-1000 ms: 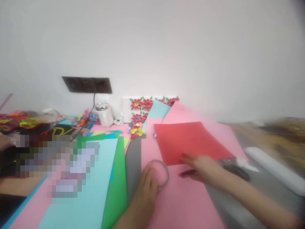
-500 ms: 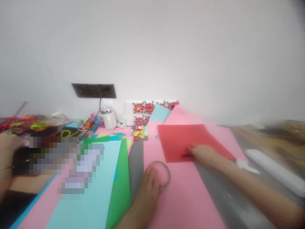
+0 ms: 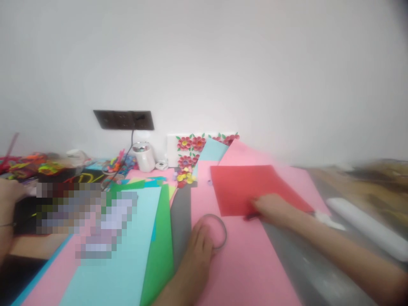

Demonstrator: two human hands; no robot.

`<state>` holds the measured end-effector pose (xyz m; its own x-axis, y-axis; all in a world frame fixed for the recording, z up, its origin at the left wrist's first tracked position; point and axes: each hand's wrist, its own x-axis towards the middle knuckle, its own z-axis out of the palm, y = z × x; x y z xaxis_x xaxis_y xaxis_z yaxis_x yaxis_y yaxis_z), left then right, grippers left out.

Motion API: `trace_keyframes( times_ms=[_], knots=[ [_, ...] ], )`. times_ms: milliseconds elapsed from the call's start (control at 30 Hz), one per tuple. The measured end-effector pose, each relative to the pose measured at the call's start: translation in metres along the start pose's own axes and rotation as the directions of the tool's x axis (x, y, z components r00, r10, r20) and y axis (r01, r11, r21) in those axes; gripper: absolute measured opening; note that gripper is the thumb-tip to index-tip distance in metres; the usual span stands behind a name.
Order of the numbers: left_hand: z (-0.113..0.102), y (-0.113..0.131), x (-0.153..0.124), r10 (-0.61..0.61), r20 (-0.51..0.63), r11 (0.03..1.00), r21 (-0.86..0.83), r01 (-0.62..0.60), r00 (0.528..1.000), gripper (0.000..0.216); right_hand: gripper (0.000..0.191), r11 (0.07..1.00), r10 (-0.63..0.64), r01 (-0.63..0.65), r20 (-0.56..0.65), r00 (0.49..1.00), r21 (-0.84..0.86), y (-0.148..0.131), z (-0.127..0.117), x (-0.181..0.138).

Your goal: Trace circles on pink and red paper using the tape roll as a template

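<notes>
My left hand [image 3: 201, 244] rests on the pink paper sheet [image 3: 242, 259], its fingers closed over the left side of a thin grey ring [image 3: 225, 233]. Pink paper shows through the ring. My right hand [image 3: 270, 207] is closed round a small, dark, slim thing [image 3: 253, 216], too blurred to name, at the front edge of a red paper sheet [image 3: 240, 187]. That red sheet lies flat across the pink one, behind and to the right of the ring.
Light blue paper [image 3: 117, 263] and green paper [image 3: 161, 250] lie at left. Behind them stand a white jar [image 3: 145, 158] and a board with paper flowers [image 3: 172, 151]. A white roll [image 3: 366, 227] lies at right. Another person's hand [image 3: 9, 197] shows at far left.
My right hand has shifted the dark slim thing slightly toward me, to the red sheet's front edge. My left hand stays on the ring. The view has shifted a little.
</notes>
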<state>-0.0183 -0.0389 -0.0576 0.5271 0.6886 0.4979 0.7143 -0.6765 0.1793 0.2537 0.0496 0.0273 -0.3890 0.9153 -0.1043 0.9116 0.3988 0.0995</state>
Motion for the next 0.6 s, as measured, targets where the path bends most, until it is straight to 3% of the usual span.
trace_keyframes(
  times_ms=[167, 267, 433, 500, 600],
  knots=[
    [0.0, 0.0, 0.0, -0.011, 0.005, 0.999, -0.044, 0.011, 1.0, 0.025, 0.019, 1.0, 0.004, -0.002, -0.094, 0.996, 0.021, 0.002, 0.007, -0.008],
    [0.001, 0.001, 0.0, -0.023, -0.004, 0.997, -0.072, 0.023, 1.0, 0.023, 0.015, 0.993, 0.113, -0.106, -0.201, 0.973, 0.048, 0.016, 0.013, -0.014],
    [0.0, 0.0, -0.001, -0.045, -0.001, 0.993, -0.108, 0.045, 0.999, 0.021, 0.021, 0.939, 0.33, -0.343, -0.305, 0.894, 0.011, 0.05, 0.019, -0.015],
    [-0.001, 0.0, -0.001, -0.062, -0.008, 0.988, -0.139, 0.061, 0.998, 0.02, 0.024, 0.944, 0.315, -0.331, -0.293, 0.903, -0.006, 0.054, 0.024, -0.01],
    [-0.002, -0.001, 0.0, -0.082, -0.002, 0.983, -0.165, 0.081, 0.997, 0.021, 0.026, 0.984, 0.17, -0.179, -0.236, 0.957, -0.018, 0.046, 0.033, 0.0]
  ],
)
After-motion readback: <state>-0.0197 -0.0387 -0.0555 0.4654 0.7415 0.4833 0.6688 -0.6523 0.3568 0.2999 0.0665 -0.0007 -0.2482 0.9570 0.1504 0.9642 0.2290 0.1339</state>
